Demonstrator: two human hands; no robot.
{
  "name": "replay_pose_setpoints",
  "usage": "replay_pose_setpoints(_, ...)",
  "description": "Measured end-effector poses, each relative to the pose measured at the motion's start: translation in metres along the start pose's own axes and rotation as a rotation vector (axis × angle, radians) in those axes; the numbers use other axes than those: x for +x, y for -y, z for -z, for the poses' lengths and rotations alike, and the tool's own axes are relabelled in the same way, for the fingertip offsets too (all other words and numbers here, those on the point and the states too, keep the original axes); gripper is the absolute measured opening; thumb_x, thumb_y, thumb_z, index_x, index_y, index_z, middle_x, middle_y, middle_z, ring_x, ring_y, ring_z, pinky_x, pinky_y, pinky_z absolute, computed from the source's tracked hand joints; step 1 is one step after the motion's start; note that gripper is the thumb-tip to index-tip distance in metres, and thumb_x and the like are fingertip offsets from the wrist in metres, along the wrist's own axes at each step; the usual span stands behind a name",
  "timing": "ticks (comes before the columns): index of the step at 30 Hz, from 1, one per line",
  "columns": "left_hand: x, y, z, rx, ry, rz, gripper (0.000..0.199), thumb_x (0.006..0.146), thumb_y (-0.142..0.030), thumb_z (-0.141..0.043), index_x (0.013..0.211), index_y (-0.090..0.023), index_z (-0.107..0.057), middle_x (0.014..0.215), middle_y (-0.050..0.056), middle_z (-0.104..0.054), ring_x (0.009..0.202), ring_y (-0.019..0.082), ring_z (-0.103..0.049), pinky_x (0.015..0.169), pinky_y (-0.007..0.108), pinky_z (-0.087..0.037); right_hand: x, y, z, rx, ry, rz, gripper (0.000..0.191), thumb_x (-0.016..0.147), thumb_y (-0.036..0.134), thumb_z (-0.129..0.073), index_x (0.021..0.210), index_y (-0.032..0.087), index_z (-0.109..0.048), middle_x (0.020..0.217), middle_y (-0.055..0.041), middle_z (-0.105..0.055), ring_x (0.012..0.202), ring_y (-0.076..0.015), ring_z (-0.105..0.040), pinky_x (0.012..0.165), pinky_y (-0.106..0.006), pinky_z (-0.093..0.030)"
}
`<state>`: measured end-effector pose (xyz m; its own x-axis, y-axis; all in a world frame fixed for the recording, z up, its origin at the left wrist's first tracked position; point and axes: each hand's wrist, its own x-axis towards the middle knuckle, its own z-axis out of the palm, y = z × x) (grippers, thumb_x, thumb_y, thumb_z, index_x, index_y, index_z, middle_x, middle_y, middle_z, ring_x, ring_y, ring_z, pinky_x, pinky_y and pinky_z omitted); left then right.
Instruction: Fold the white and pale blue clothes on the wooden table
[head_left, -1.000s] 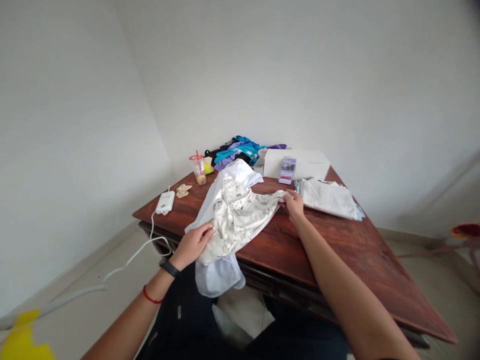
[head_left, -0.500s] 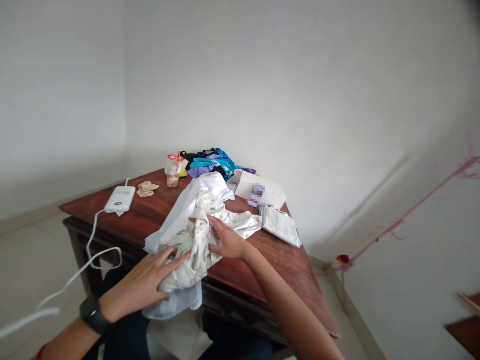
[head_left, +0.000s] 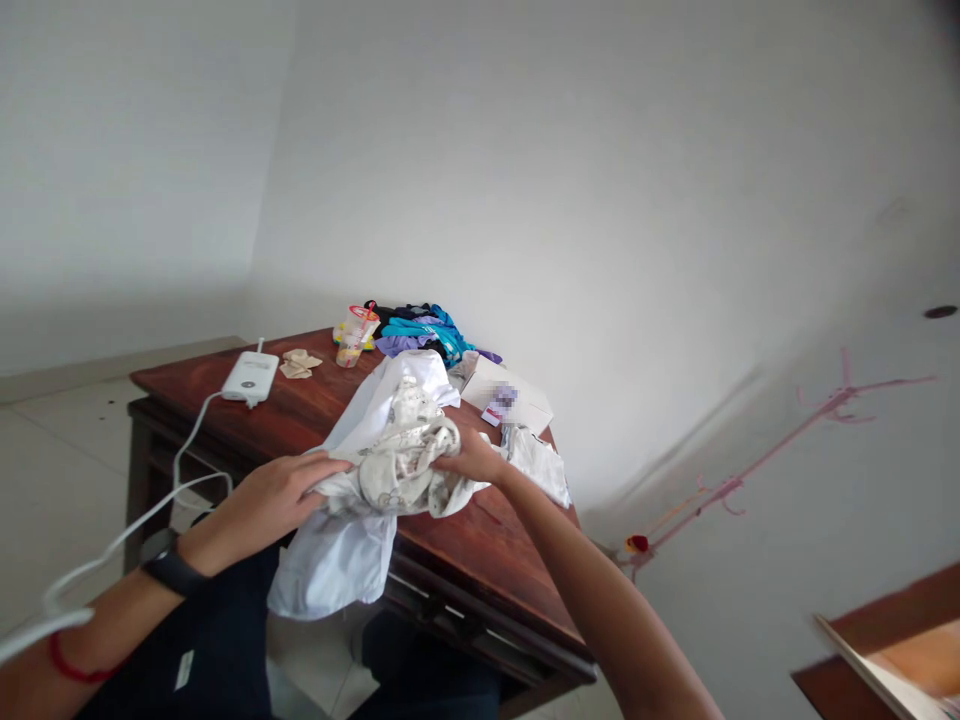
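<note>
A white printed garment [head_left: 390, 476] is bunched up above the table's front edge, between my two hands. My left hand [head_left: 283, 490] is closed on its left end, fingertips tucked into the fabric. On the right, my right hand [head_left: 472, 456] grips the other side, thumb and fingers around a fold. Beneath the garment lies a plain white cloth [head_left: 330, 572], which hangs over the front edge of the dark red wooden table [head_left: 480, 535]. The garment's exact kind cannot be made out in its folds.
A pile of blue, purple and black clothes [head_left: 427, 330] sits at the back, beside a plastic cup with a straw [head_left: 356, 338]. To the right are a white box [head_left: 517, 392] and a folded white garment [head_left: 538, 465]. A white corded device [head_left: 250, 377] and crumpled tissue [head_left: 300, 363] lie left.
Both hands have closed on the printed garment, lifted it and bunched it together. More of the white cloth hangs below. My view has tilted.
</note>
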<state>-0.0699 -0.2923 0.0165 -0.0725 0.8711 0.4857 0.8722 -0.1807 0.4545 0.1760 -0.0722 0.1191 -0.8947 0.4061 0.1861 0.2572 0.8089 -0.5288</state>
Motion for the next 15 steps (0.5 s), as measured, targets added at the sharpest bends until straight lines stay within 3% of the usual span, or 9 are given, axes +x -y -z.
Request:
replay_pose_setpoints(5,0.014,-0.017,0.029,-0.087,-0.17,0.086,0.019,0.09,-0.025,-0.051,0.099,-0.018,-0.067,0.1,0.004,-0.074,0.092,0.02,-0.067,0.085,0.026,-0.048,-0.046,0.04,0.05,0.0,-0.187,0.061,0.034,0.081,0.033,-0.077,0.11,0.019,-0.066,0.108,-0.0086,-0.072,0.098,-0.0256,-0.068,0.092,-0.041,-0.055)
replay_pose_setpoints(8,0.022,-0.028,0.038,-0.069,-0.307,0.001,0.01,0.087,-0.024,-0.051,0.085,-0.019,-0.059,0.085,0.003,-0.066,0.084,0.019,-0.062,0.079,0.026,-0.045,-0.08,0.06,0.069,-0.119,-0.249,0.125,0.037,0.08,0.029,-0.076,0.115,0.021,-0.065,0.124,-0.0121,-0.066,0.112,-0.028,-0.065,0.098,-0.043,-0.053)
replay_pose_setpoints(11,0.023,-0.029,0.039,-0.094,-0.366,-0.022,0.011,0.088,-0.028,-0.052,0.081,-0.019,-0.056,0.08,0.001,-0.062,0.077,0.017,-0.059,0.074,0.025,-0.043,-0.111,0.066,0.085,-0.117,-0.241,0.132,0.037,0.084,0.027,-0.073,0.119,0.022,-0.065,0.122,-0.0107,-0.069,0.109,-0.0259,-0.067,0.095,-0.039,-0.055)
replay_pose_setpoints(15,0.013,-0.026,0.031,-0.269,-0.308,0.054,0.021,0.095,-0.038,-0.052,0.094,-0.019,-0.062,0.087,0.001,-0.069,0.078,0.017,-0.064,0.073,0.024,-0.047,-0.145,0.067,0.103,-0.151,-0.445,0.087,0.023,0.082,0.026,-0.074,0.104,0.022,-0.069,0.093,-0.0054,-0.072,0.081,-0.0206,-0.07,0.071,-0.03,-0.057)
